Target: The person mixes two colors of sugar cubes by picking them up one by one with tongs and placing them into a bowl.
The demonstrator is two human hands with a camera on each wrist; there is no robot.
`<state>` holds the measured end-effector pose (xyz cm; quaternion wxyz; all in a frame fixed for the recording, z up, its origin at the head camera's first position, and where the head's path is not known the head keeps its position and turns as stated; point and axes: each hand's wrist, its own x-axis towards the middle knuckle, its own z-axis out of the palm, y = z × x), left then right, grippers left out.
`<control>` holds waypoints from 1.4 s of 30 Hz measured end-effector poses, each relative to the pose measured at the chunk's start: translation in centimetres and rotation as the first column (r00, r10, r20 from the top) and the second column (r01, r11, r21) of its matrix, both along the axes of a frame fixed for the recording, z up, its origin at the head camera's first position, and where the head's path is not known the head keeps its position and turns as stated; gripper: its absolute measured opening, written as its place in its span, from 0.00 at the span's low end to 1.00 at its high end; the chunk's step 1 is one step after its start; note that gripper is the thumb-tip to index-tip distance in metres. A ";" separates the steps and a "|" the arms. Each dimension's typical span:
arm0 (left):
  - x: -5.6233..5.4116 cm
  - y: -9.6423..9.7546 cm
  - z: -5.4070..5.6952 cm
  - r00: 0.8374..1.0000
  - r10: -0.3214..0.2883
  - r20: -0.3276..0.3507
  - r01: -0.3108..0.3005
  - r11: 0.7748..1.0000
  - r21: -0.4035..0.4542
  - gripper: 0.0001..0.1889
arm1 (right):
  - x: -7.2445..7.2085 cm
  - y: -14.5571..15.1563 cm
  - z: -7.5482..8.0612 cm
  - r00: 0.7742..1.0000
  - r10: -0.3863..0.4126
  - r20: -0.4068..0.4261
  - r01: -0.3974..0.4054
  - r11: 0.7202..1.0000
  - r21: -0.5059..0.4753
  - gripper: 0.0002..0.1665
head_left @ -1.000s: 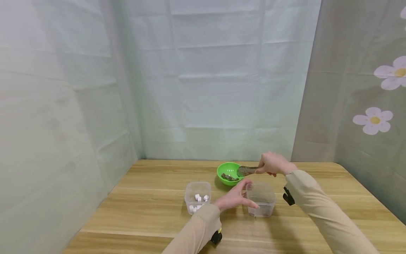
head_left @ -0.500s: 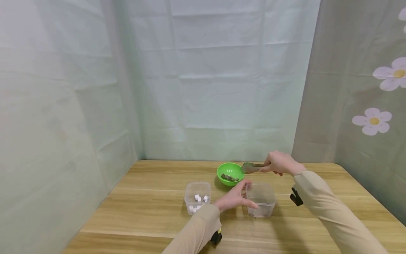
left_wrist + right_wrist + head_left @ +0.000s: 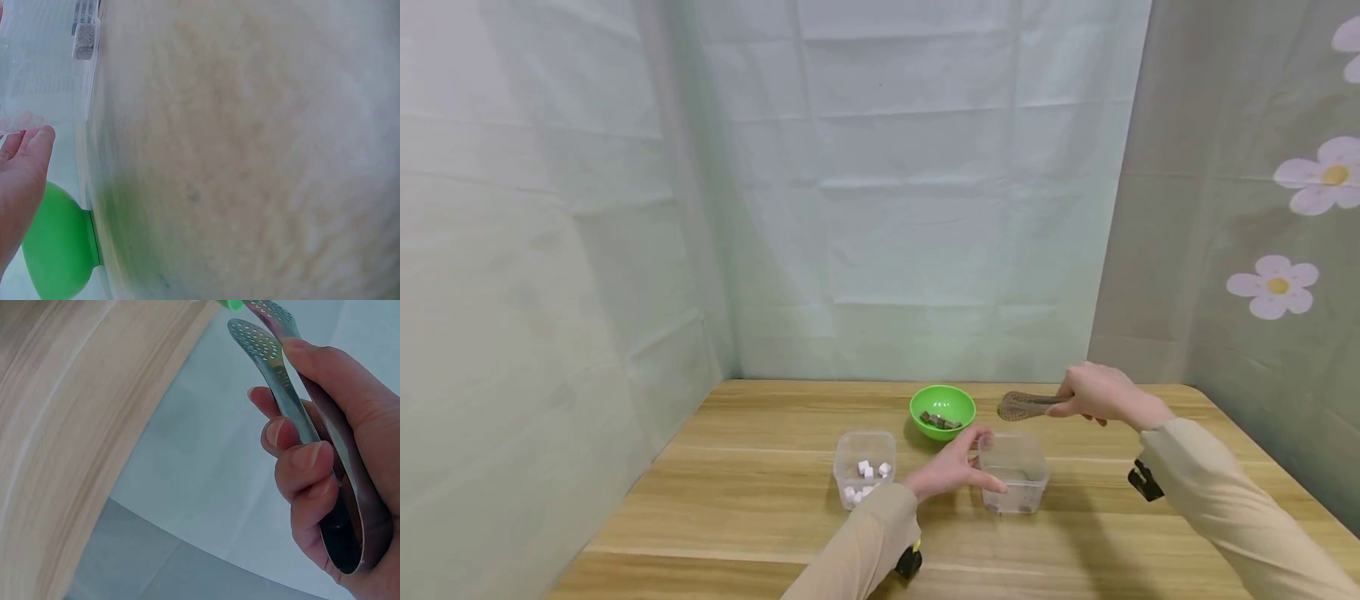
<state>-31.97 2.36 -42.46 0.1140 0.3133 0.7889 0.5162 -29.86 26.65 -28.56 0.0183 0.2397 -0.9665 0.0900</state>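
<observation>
My right hand (image 3: 1101,392) grips metal tongs (image 3: 284,400) with perforated, rounded ends; their tips stand apart with nothing between them. They are in the air to the right of a green bowl (image 3: 943,398), which has several dark brown cubes (image 3: 940,421) in it. My left hand (image 3: 951,468) holds a clear plastic container (image 3: 1013,454) at its left side, thumb toward the front and fingers toward the back. Through its wall in the left wrist view, a brownish cube (image 3: 84,42) shows at the bottom.
Another clear plastic container (image 3: 865,442) with several white cubes (image 3: 867,469) stands left of my left hand. Everything is on a wooden table (image 3: 737,467). Pale curtains (image 3: 925,208) hang behind it and at the sides.
My right hand has moved to the right with the tongs, from over the bowl's rim to beside the bowl. My left hand has stayed at the container.
</observation>
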 end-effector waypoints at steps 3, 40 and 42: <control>0.0 0.0 -0.1 1.000 -0.008 0.002 0.008 1.000 0.004 0.44 | 0.7 0.3 0.3 1.000 0.004 -0.005 -0.004 1.000 0.011 0.21; -0.1 -0.3 0.1 1.000 -0.005 0.016 0.005 1.000 0.021 0.42 | 1.0 -3.0 -1.1 0.945 0.083 0.315 -0.100 0.994 0.037 0.16; -0.1 -0.3 0.1 1.000 -0.007 0.013 0.007 1.000 0.023 0.43 | 0.9 -3.2 -1.1 0.941 0.052 0.333 -0.076 0.995 0.060 0.16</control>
